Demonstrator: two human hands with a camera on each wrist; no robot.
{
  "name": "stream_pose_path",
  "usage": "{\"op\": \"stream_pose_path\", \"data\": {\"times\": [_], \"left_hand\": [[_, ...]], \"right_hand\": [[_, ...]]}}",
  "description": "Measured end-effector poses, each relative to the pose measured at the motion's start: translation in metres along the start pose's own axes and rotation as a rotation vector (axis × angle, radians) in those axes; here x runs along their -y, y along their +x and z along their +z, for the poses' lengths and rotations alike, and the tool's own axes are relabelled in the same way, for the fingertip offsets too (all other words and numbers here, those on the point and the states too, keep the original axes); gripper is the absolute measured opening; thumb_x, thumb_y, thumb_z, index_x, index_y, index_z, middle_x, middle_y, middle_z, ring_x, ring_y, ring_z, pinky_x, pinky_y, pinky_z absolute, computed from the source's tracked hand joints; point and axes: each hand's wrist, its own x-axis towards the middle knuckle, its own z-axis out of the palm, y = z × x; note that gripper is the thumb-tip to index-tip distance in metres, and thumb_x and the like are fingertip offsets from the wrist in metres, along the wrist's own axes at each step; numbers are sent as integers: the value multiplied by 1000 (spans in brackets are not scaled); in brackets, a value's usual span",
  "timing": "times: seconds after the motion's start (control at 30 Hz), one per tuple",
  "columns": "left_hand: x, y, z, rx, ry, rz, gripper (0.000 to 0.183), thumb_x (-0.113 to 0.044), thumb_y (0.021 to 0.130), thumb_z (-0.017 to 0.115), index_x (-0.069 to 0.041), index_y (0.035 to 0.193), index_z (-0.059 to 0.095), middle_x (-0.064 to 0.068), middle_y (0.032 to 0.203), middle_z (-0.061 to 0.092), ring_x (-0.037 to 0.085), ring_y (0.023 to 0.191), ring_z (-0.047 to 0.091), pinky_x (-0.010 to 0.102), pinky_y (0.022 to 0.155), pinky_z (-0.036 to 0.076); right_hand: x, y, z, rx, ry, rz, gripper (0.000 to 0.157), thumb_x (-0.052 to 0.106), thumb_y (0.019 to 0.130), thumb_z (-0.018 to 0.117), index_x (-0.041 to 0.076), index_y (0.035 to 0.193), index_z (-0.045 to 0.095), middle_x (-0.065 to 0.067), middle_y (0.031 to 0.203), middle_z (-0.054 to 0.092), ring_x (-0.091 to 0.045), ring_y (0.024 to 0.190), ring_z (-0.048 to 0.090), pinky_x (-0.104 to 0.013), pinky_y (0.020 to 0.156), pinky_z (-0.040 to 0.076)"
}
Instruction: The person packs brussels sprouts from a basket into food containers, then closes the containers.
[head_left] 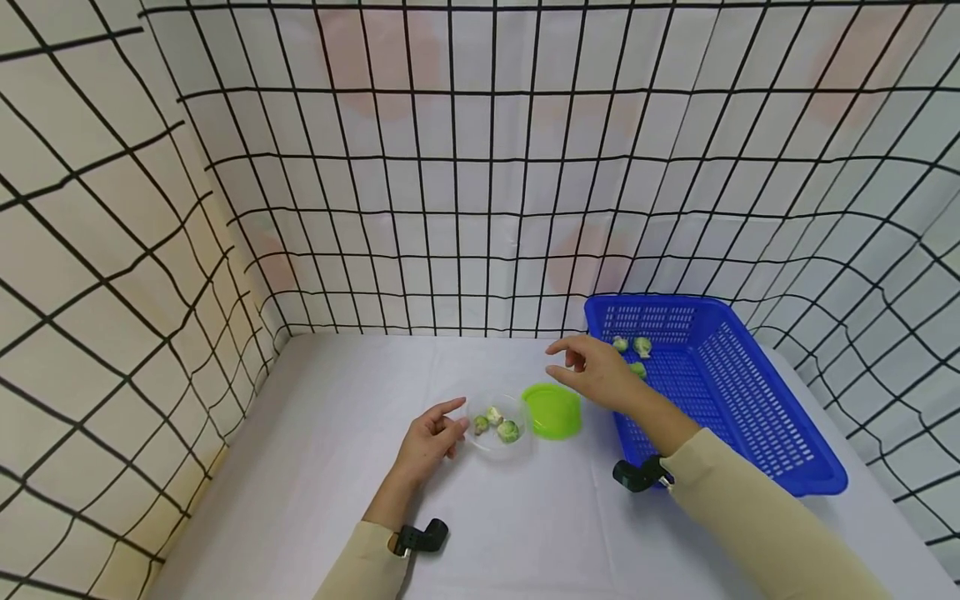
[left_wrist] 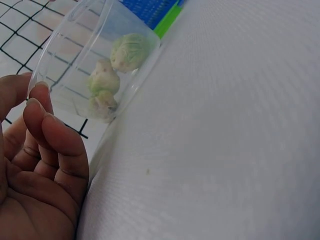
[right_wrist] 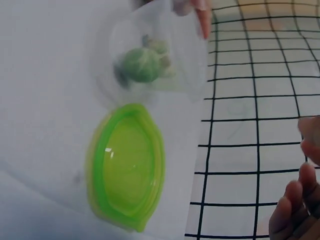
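Observation:
My left hand point(head_left: 426, 442) pinches the rim of a clear plastic bowl point(left_wrist: 75, 37) between thumb and fingers, at its left side. Three Brussels sprouts point(head_left: 508, 431) lie in the bowl, seen through its wall in the left wrist view. My right hand point(head_left: 600, 375) is raised over the left edge of a blue basket point(head_left: 738, 392), its fingers loosely bent and apart from the thumb, holding nothing. Just right of the bowl lies a bright green lid point(head_left: 553, 411), also plain in the right wrist view.
Inside the basket's far left corner are a few more Brussels sprouts point(head_left: 642, 347), one partly behind the right hand. A black wire grid point(head_left: 491, 208) stands around the back and sides of the white-covered table point(head_left: 315, 467).

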Motion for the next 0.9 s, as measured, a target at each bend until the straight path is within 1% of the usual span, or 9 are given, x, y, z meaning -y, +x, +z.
{"op": "stream_pose_path", "data": {"times": [0.17, 0.27, 0.4, 0.5, 0.6, 0.7, 0.9], "left_hand": [[1, 0, 0, 1, -6, -4, 47, -19, 97, 71, -9, 141, 60, -1, 78, 62, 13, 61, 51, 23, 57, 44], [1, 0, 0, -1, -8, -9, 47, -20, 97, 71, -10, 141, 61, -2, 79, 62, 13, 61, 51, 23, 57, 44], [1, 0, 0, -4, -10, -5, 47, -19, 97, 72, -9, 141, 61, -2, 79, 62, 13, 61, 51, 23, 57, 44], [0, 1, 0, -4, -12, -1, 47, -20, 97, 72, -9, 141, 61, -1, 79, 62, 13, 60, 51, 23, 57, 43], [1, 1, 0, -5, -8, -5, 47, -21, 97, 72, -9, 141, 61, -1, 79, 62, 12, 60, 51, 23, 57, 44], [2, 1, 0, -8, 0, -7, 47, -22, 97, 72, -10, 141, 61, -2, 78, 62, 12, 60, 52, 23, 56, 44], [6, 3, 0, -12, -7, 12, 46, -19, 97, 71, -9, 141, 61, -3, 77, 62, 11, 59, 51, 22, 56, 44]], "right_hand": [[-9, -1, -13, -29, 38, 39, 34, 30, 95, 74, 14, 125, 69, -5, 92, 55, -21, 82, 50, -31, 65, 44], [-10, -2, -23, -45, 56, 70, 35, 34, 96, 72, 15, 125, 68, -5, 94, 55, -22, 85, 51, -31, 67, 45], [-13, -3, -35, -67, 45, 93, 35, 36, 97, 71, 16, 125, 67, -5, 96, 55, -22, 88, 52, -30, 68, 46], [-19, -2, -42, -74, 37, 115, 35, 38, 98, 70, 17, 126, 67, -5, 96, 55, -23, 87, 52, -30, 66, 47], [-30, -3, -47, -84, 24, 136, 37, 39, 99, 68, 16, 127, 67, -6, 95, 54, -23, 85, 52, -30, 64, 46], [-43, -4, -52, -100, 19, 154, 39, 39, 100, 66, 12, 127, 66, -6, 95, 53, -22, 84, 50, -30, 65, 44], [-77, -6, -55, -141, -34, 199, 36, 37, 102, 63, 8, 124, 66, -6, 91, 53, -20, 77, 49, -30, 63, 41]]}}
